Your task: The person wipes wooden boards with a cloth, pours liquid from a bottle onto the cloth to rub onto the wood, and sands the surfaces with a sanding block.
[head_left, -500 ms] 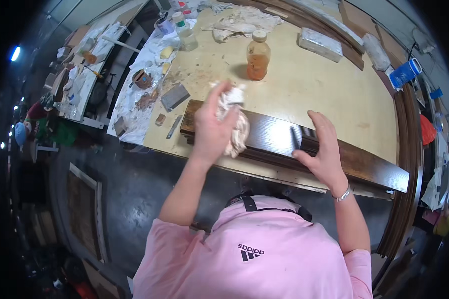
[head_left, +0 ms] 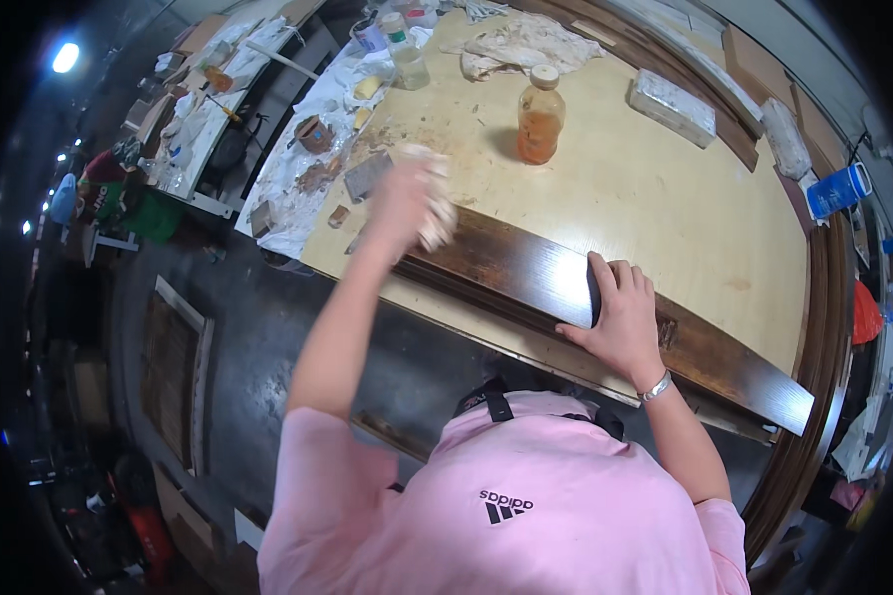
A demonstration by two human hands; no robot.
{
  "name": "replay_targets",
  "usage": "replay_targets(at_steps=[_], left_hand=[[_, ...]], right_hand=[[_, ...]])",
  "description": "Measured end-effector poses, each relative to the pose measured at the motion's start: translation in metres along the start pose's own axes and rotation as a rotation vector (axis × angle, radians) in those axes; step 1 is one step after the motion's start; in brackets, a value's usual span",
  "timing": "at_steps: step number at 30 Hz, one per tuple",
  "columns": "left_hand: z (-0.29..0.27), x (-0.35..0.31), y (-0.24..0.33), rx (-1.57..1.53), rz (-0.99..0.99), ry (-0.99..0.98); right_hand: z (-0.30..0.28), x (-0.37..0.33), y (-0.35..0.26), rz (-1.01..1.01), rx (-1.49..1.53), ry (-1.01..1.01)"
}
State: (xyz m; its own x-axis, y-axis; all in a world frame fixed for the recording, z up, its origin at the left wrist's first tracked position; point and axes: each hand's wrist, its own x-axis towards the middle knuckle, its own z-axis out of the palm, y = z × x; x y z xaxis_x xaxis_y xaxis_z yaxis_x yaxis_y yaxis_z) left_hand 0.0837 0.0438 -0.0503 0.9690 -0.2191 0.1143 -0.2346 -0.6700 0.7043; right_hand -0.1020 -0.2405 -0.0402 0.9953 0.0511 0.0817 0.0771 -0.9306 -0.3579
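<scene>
A dark brown, glossy wooden board (head_left: 526, 260) lies near the front edge of the pale worktable (head_left: 655, 198), on top of other dark wood. At its left end my left hand (head_left: 397, 210) is closed on a crumpled whitish rag (head_left: 435, 188), slightly blurred by motion. My right hand (head_left: 625, 322) spans the board right of its middle, thumb at the near edge and fingers over the far one. Beside the rag, a grey block (head_left: 365, 177) is partly covered by my left hand. A capped bottle of orange liquid (head_left: 539, 129) stands beyond the board.
A rusty tin (head_left: 315, 135) sits on white sheeting at the table's left. Behind are a clear bottle (head_left: 407, 64), a spread cloth (head_left: 526, 45) and a wrapped block (head_left: 672, 107). Long dark mouldings (head_left: 826, 307) line the right side, near a blue container (head_left: 838, 191).
My left hand has moved leftward with the rag, to the board's end. My right hand has come down from above and taken hold of the board. The whole view has shifted slightly.
</scene>
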Motion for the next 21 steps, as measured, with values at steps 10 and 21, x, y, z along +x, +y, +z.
replay_targets(at_steps=[10,21], left_hand=[[-0.034,0.013,-0.014,0.380,0.044,-0.068],[-0.014,0.020,-0.003,0.191,-0.043,-0.354]], right_hand=[[0.002,-0.004,0.004,-0.039,0.020,0.004],[0.001,-0.005,0.005,-0.050,0.021,0.013]])
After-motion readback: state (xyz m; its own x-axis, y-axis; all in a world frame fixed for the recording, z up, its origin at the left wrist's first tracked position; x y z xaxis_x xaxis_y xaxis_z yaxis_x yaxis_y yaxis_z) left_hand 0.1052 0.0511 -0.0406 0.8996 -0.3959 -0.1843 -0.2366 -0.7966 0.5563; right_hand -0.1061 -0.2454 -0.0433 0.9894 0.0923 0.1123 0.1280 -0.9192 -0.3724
